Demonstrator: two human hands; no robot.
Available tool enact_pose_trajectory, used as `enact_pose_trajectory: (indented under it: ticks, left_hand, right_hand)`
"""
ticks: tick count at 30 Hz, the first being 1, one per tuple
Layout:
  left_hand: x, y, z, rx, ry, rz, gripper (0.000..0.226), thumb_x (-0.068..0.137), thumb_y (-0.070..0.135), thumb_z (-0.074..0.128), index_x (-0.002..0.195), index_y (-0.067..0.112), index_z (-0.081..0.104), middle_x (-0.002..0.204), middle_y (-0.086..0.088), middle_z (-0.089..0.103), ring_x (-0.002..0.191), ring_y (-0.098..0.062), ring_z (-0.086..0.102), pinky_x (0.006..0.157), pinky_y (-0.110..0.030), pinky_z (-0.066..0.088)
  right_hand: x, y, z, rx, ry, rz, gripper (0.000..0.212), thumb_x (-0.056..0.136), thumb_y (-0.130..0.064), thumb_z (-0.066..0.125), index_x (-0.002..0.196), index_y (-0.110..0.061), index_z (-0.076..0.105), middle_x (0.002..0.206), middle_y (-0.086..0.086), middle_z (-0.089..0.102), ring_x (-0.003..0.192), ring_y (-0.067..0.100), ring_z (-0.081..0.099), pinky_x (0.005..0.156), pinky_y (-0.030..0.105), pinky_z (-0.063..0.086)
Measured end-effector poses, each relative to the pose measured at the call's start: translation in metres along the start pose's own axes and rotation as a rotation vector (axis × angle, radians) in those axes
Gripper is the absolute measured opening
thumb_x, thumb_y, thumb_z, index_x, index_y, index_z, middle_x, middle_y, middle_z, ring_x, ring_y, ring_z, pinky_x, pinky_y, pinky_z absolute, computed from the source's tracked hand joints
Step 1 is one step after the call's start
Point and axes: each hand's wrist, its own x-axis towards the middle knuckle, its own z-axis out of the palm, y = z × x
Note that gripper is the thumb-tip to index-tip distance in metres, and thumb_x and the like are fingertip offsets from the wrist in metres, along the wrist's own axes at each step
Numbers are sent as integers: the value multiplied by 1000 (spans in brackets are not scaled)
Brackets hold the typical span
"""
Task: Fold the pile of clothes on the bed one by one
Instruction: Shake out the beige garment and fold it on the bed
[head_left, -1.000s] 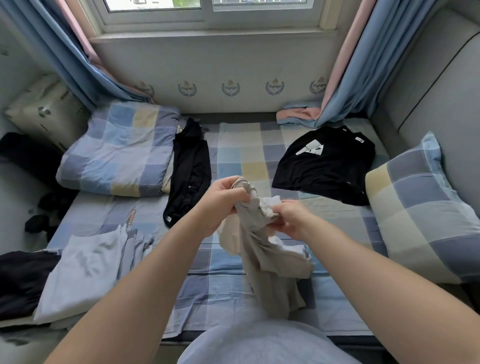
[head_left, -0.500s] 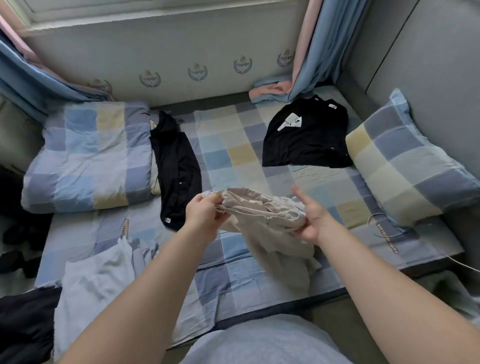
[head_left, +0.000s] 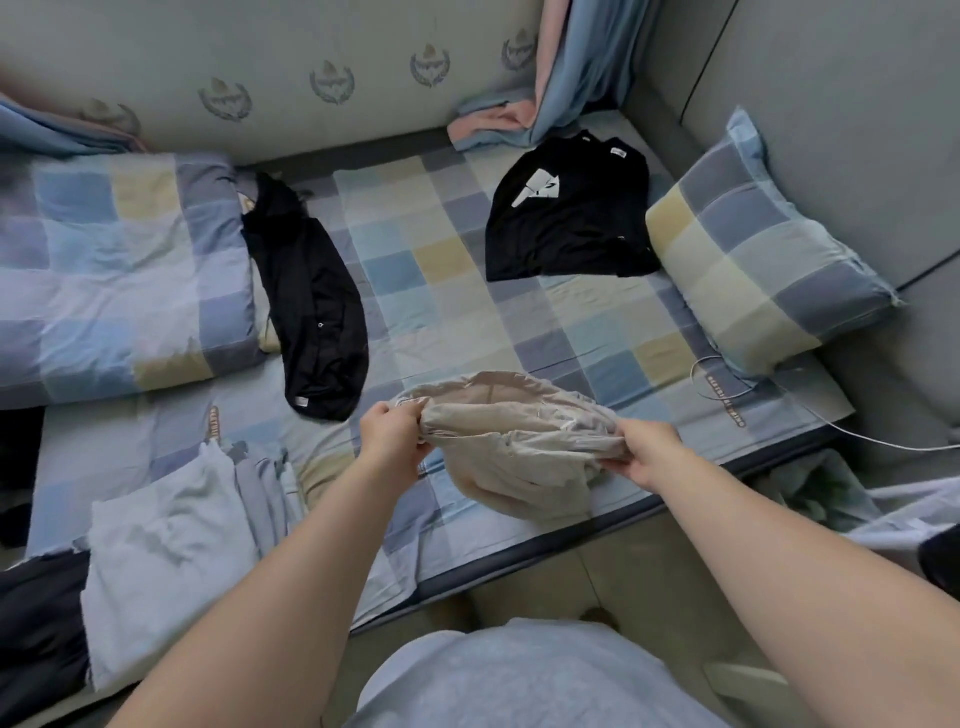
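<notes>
Since the earlier frame, both hands have spread farther apart, and the right hand (head_left: 649, 452), then open against the cloth, now grips it. The left hand (head_left: 392, 439) pinches the left end of the beige garment (head_left: 514, 447); the right hand is clamped on the right end. The garment is stretched between them over the near edge of the bed (head_left: 441, 291), with its lower part sagging onto the checked sheet. A folded black T-shirt (head_left: 571, 223) lies at far right, just beside the pillow (head_left: 753, 260). A long black garment (head_left: 311, 306) lies against the folded quilt (head_left: 114, 270). Pale blue clothes (head_left: 166, 545) lie at near left.
</notes>
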Motion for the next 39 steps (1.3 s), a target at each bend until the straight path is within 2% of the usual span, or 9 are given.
enact_pose_trajectory:
  ticks: [4, 9, 13, 18, 21, 25, 30, 34, 39]
  left_hand:
    - [-24, 3, 1, -151, -33, -116, 20, 91, -12, 36, 87, -1, 53, 81, -14, 55, 65, -25, 57, 54, -29, 53]
    - [-74, 6, 17, -6, -172, -50, 10, 87, 1, 45, 90, 8, 52, 80, -6, 52, 63, -20, 52, 52, -26, 44]
    - [-118, 16, 53, 117, 28, 338, 13, 92, -2, 51, 97, 5, 61, 90, -14, 57, 77, -26, 59, 66, -38, 52]
    - [-206, 71, 93, 312, 275, 880, 20, 83, -3, 40, 83, 11, 56, 76, -7, 57, 65, -19, 58, 53, -24, 47]
    - [-270, 117, 108, 361, 384, 1107, 20, 79, -2, 41, 79, 13, 53, 69, -1, 51, 62, -17, 48, 48, -21, 40]
    - [-343, 167, 115, 387, 523, 1358, 24, 75, -7, 46, 94, 3, 58, 78, -5, 53, 76, -24, 52, 65, -35, 46]
    - [-398, 196, 122, 344, 605, 1484, 21, 77, -7, 47, 85, 12, 43, 75, 4, 42, 76, -20, 42, 64, -31, 38]
    - [-416, 203, 121, 373, 601, 1514, 23, 79, -9, 40, 82, 14, 42, 79, 2, 46, 77, -18, 45, 63, -29, 38]
    - [-423, 209, 122, 445, 601, 1539, 32, 81, -9, 41, 75, 23, 40, 76, 11, 45, 68, -3, 41, 54, -23, 32]
  right_hand:
    - [-15, -20, -9, 279, -216, 145, 38, 101, -3, 33, 132, 2, 54, 118, 24, 65, 97, 34, 64, 74, 46, 56]
    - [-36, -57, -35, -82, -414, 33, 14, 101, -14, 56, 108, -6, 65, 91, 14, 72, 70, 22, 70, 50, 30, 59]
    - [-43, -106, -63, -380, -127, -412, 23, 90, 0, 67, 111, -7, 61, 113, 17, 61, 86, 28, 65, 47, 33, 56]
    - [-108, -190, -90, -735, 34, -972, 11, 86, -10, 64, 97, -7, 66, 109, 17, 66, 99, 37, 64, 82, 46, 59]
    - [-169, -234, -104, -775, 56, -1260, 5, 90, -12, 56, 93, -9, 59, 100, 15, 62, 88, 33, 58, 71, 35, 44]
    - [-242, -281, -118, -692, 68, -1534, 18, 95, -13, 47, 77, -13, 44, 81, 8, 53, 75, 29, 51, 62, 33, 33]
    - [-293, -320, -129, -379, -117, -1441, 4, 96, -12, 46, 100, -11, 48, 87, 4, 49, 76, 22, 48, 52, 29, 34]
    - [-299, -329, -139, -369, -320, -1403, 23, 99, -13, 46, 120, -10, 54, 112, 11, 59, 96, 24, 58, 77, 34, 54]
    - [-301, -344, -156, -503, -373, -1494, 19, 103, -25, 56, 98, -13, 70, 70, 3, 57, 54, 15, 45, 46, 26, 37]
